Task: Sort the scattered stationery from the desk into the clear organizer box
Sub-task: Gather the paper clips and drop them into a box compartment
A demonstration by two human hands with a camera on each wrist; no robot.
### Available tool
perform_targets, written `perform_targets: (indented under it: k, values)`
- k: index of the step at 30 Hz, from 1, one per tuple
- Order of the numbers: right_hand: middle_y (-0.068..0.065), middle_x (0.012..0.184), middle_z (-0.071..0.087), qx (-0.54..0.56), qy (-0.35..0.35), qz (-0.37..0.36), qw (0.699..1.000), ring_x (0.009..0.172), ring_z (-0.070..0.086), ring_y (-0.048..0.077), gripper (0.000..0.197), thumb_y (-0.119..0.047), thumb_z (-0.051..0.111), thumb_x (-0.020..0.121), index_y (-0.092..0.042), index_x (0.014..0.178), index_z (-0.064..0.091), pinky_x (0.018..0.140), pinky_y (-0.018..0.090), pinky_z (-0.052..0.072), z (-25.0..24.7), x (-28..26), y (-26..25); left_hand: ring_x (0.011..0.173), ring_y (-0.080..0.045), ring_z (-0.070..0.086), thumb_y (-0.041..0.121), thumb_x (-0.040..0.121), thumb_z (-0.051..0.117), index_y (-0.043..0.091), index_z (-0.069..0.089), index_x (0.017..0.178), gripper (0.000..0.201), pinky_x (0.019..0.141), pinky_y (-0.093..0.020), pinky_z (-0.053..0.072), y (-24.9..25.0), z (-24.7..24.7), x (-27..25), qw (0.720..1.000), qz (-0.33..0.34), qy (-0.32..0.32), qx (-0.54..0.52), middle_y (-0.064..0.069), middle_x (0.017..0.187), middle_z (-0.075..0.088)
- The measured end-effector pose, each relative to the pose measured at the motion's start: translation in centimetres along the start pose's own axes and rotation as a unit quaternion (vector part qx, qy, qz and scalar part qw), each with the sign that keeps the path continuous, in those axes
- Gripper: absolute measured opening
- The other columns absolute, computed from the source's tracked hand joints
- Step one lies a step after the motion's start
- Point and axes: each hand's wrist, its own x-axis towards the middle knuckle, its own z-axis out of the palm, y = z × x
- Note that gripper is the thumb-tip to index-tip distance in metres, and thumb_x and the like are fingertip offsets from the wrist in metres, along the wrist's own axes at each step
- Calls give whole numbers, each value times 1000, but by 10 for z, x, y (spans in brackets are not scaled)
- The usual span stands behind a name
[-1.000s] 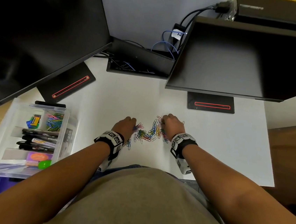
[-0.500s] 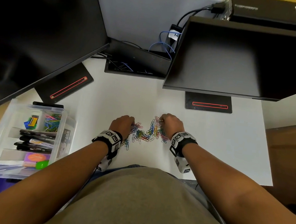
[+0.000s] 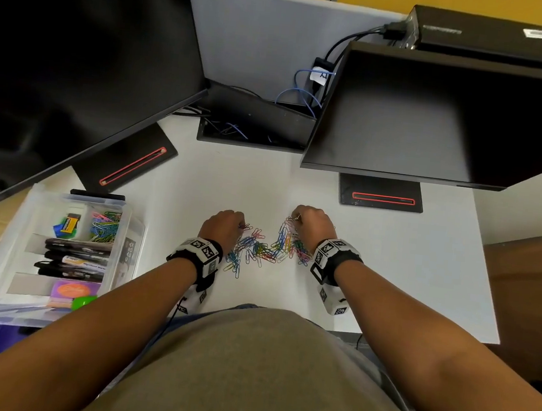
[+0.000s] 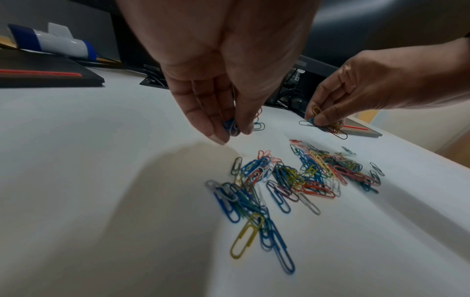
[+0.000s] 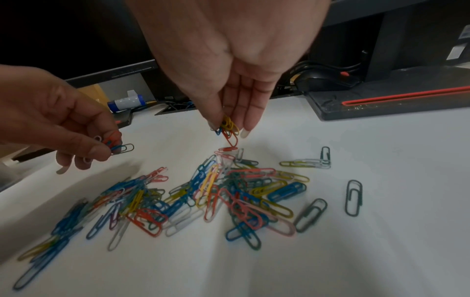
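Note:
A loose heap of coloured paper clips (image 3: 266, 248) (image 4: 292, 180) (image 5: 203, 197) lies on the white desk (image 3: 390, 268) in front of me. My left hand (image 3: 224, 225) (image 4: 230, 128) hovers at the heap's left end and pinches a few clips, blue and red among them, between thumb and fingers. At the heap's right end my right hand (image 3: 311, 223) (image 5: 226, 126) pinches a small bunch of yellow and red clips just above the desk. The clear organizer box (image 3: 127, 220) sits at the left edge and holds paper clips, markers and other small items.
Two dark monitors (image 3: 77, 61) (image 3: 439, 122) overhang the desk's rear, their black bases (image 3: 127, 163) (image 3: 381, 193) standing on it. A cable tray (image 3: 255, 123) sits between them. A few stray clips (image 5: 353, 197) lie to the right of the heap.
Both hands stay at the ends of the heap, working clips into their fingertips. The head view has shifted slightly; the heap looks a little more gathered.

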Motion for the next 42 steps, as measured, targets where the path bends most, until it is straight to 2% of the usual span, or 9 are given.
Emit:
perform_targets:
  k: [8,12,18,25,28,30,33,37,42]
  values:
    - [6,97,69,37,46,-48,997,87,63,24,16,-11,55,93,-12,104,67,73,27,48,-11,2,-40,92,-26,60,19,96,56,13,65,105,14,78,-34,49,-6,-25,-6,1000,3,27,-16,-7,104,65]
    - [6,101,70,58,65,-89,992,89,64,23,17,-14,56,95,-12,107,68,76,30,50,-15,9,-77,91,-27,61,19,96,57,14,66,104,13,76,-34,48,-18,-45,-13,998,-5,59,-23,-7,102,66]
    - [6,101,70,82,81,-155,981,88,63,23,16,-16,56,95,-12,105,68,76,31,50,-18,16,-141,90,-29,62,18,94,59,15,68,100,11,80,-39,52,-48,-78,-29,993,-35,107,-39,-8,100,67]
    - [4,101,70,99,66,-213,970,88,63,20,16,-17,57,95,-14,107,68,76,29,50,-12,18,-213,90,-24,61,21,94,60,16,68,98,10,82,-39,53,-97,-111,-57,981,-87,168,-46,-5,98,66]
    - [5,102,70,104,52,-226,967,88,64,20,16,-18,58,95,-14,108,68,77,28,50,-4,18,-242,88,-20,62,21,95,60,15,68,100,11,80,-34,53,-122,-121,-73,973,-120,192,-48,-5,98,67]
    - [5,102,70,109,44,-237,964,89,64,20,16,-19,59,96,-14,108,68,76,26,48,1,17,-259,88,-21,63,21,95,60,14,68,102,13,80,-32,51,-138,-126,-85,967,-148,200,-47,-6,99,68]
    - [6,101,70,112,32,-253,960,88,65,21,16,-19,59,95,-14,107,68,78,30,52,11,14,-281,89,-23,65,24,96,58,18,67,102,13,82,-34,54,-160,-127,-100,954,-195,220,-59,-5,101,68]
    - [6,96,71,117,19,-262,958,84,65,21,14,-19,60,95,-13,105,68,77,33,55,24,9,-304,86,-23,67,28,95,59,24,68,101,12,80,-39,58,-176,-123,-111,951,-214,214,-62,-4,100,70]
    - [7,97,71,120,11,-266,956,85,65,21,15,-18,62,94,-13,107,68,78,32,55,32,7,-320,91,-23,66,30,95,61,17,71,105,19,84,-37,56,-179,-117,-114,962,-200,183,-44,-7,103,69]
